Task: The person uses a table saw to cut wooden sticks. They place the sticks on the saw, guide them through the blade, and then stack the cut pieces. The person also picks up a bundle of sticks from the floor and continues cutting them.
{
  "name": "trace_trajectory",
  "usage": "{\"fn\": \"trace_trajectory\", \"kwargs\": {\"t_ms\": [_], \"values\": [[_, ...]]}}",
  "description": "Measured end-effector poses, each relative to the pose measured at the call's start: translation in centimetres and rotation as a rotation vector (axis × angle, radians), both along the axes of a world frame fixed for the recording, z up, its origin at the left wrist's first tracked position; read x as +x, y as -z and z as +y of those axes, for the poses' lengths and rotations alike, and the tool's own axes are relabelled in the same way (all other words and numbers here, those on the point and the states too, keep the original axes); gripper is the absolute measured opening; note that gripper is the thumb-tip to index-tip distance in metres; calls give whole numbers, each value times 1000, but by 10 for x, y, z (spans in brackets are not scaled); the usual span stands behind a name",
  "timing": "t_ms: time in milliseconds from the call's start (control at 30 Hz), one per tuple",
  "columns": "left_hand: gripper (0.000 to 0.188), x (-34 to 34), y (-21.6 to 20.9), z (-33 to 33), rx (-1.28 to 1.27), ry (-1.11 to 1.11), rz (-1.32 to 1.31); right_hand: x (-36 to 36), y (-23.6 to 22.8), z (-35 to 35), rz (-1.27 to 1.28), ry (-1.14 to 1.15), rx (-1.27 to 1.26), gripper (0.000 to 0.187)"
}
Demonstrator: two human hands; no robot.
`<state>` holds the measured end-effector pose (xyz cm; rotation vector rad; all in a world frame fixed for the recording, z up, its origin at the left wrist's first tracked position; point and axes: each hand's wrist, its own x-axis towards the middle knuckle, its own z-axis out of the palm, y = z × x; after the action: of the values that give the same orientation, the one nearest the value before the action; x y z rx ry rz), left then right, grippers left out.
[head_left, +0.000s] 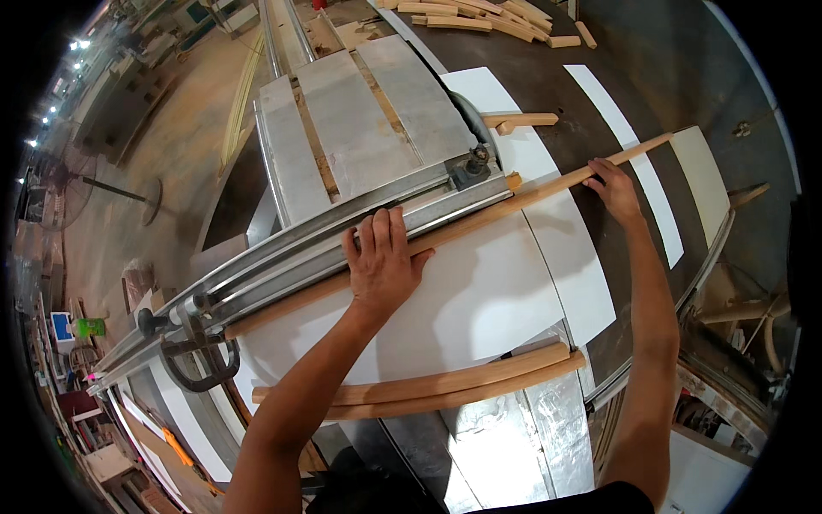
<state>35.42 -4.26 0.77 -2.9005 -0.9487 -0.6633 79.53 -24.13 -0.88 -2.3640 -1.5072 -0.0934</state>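
A long, narrow wooden strip lies slantwise along a metal fence, from the lower left up to the far right. My left hand is closed over the fence and strip, its fingers on the metal and its thumb against the wood. Further right, my right hand grips the strip near its far end, thumb and fingertips at its edge. White sheets lie beneath the strip. Nearer to me rest two long, slightly curved wooden pieces, side by side.
A grooved metal table stands beyond the fence. At the fence's left end is a dark handle. A short wooden offcut lies near the table, and several wooden pieces are piled at the back. A fan stands at far left.
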Motion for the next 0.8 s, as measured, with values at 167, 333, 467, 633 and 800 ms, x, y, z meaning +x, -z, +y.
{"fn": "trace_trajectory", "kwargs": {"t_ms": [167, 333, 467, 633, 800], "values": [[89, 3, -2, -2, 28, 3, -1, 1, 0, -3, -17, -4, 27, 40], [88, 3, -4, -2, 21, -1, 23, 2, 3, -3, -10, -5, 28, 41], [88, 4, -7, -2, 14, 7, 23, 5, 9, -4, -4, 6, 26, 41], [87, 3, -8, -2, 7, -2, 36, 8, 12, -4, -24, 1, 20, 41], [88, 3, -7, -1, 0, 4, 37, 9, 13, -3, -32, -9, 36, 41]]}}
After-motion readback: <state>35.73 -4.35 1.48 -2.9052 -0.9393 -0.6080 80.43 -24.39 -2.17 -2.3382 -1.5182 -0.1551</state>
